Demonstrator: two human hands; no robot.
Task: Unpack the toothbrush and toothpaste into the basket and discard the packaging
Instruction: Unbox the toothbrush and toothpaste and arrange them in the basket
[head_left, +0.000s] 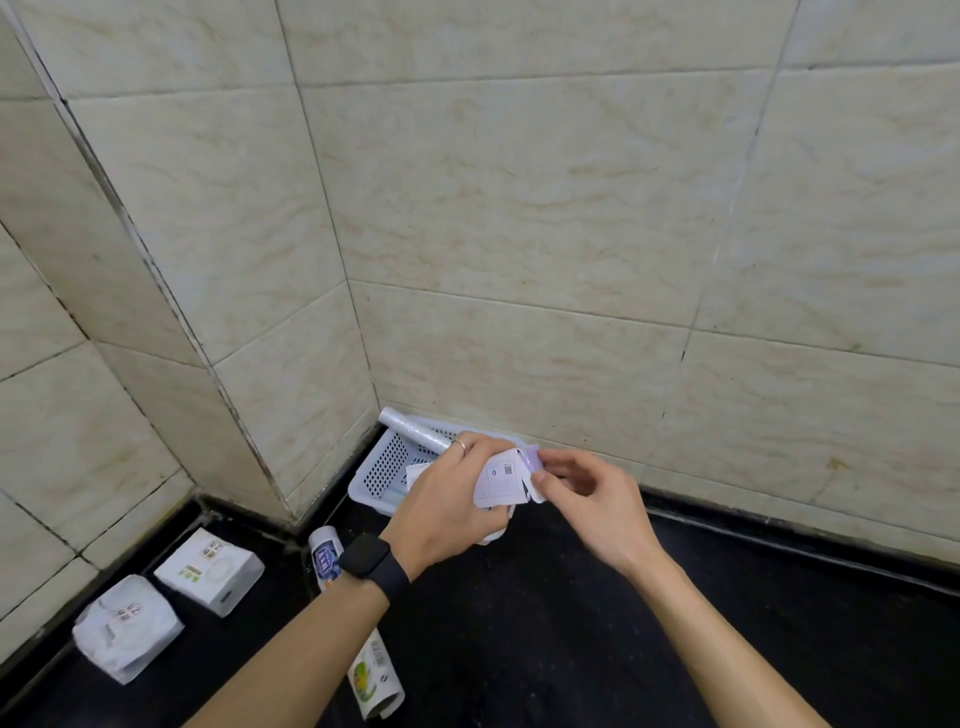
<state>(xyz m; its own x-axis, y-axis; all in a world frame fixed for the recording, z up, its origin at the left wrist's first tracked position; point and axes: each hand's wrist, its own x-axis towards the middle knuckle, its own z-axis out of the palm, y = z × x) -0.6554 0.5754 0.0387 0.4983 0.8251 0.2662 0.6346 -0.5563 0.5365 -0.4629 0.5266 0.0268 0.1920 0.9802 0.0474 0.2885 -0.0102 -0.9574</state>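
Observation:
My left hand grips a small white cardboard package with a printed code on it, held just in front of the white perforated basket. My right hand pinches the package's right end, where a bit of pale purple shows. What is inside the package is hidden. A toothpaste tube lies on the dark counter under my left wrist, partly covered by my forearm, with a flattened printed wrapper below it.
A roll of clear film rests across the basket's far rim in the tiled corner. Two white wrapped packs lie on the black counter at the left. Tiled walls close off the back and left.

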